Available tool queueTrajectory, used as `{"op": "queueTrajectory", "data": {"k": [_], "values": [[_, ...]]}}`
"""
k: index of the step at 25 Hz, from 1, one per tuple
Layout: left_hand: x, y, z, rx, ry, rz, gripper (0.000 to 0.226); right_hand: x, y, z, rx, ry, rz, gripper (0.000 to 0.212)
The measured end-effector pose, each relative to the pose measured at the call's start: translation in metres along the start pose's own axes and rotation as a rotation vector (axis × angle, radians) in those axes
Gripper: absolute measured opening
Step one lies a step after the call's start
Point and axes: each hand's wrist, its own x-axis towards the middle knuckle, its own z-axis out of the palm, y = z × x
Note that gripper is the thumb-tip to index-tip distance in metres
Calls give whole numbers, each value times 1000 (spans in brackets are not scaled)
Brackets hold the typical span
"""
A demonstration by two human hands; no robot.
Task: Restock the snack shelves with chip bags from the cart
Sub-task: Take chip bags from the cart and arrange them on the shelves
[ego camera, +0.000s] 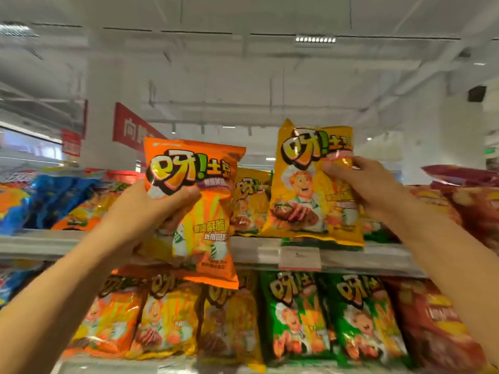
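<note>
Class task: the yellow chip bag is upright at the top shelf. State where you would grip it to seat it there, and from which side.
Grip the yellow chip bag on its upper right edge, coming from the right, as the right hand does. The bag stands upright, its puffed middle gives little purchase, and the left hand with the orange chip bag probably crowds its left side.

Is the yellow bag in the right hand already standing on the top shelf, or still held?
Still held. The right hand grips the yellow bag upright at the top shelf edge; whether its bottom touches, cannot tell.
</note>
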Motion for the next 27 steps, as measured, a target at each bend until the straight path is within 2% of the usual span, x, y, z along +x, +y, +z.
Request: {"op": "queueTrajectory", "data": {"k": [4, 7, 11, 13, 15, 17, 20, 22, 24, 27], "values": [[23, -24, -12, -94, -106, -56, 42, 59, 22, 59, 34, -67, 112, 47], [35, -44, -22, -178, -117, -140, 33, 82, 41, 87, 23, -79, 228, 40], [54, -70, -34, -247, -137, -194, 36, 91, 64, 105, -40, -95, 330, 35], [63, -83, -42, -212, -160, -182, 34, 92, 70, 115, -170, -48, 310, 43], [69, -94, -47, -195, -181, -184, 30, 88, 70, 128, -338, 21, 296, 59], [72, -99, -49, -294, -210, -234, 30, 85, 78, 140, -537, 75, 261, 75], [77, -107, -54, -318, -257, -242, 25, 78, 90, 156, -843, 153, 165, 76], [81, -114, -58, -321, -298, -234, 36, 72, 95, 164, -1189, 175, -29, 75], [84, -119, -62, -375, -341, -247, 44, 64, 105, 174, -1351, 96, -216, 76], [90, -123, -63, -403, -362, -252, 43, 59, 124, 181, -1513, -24, -159, 75]]}}
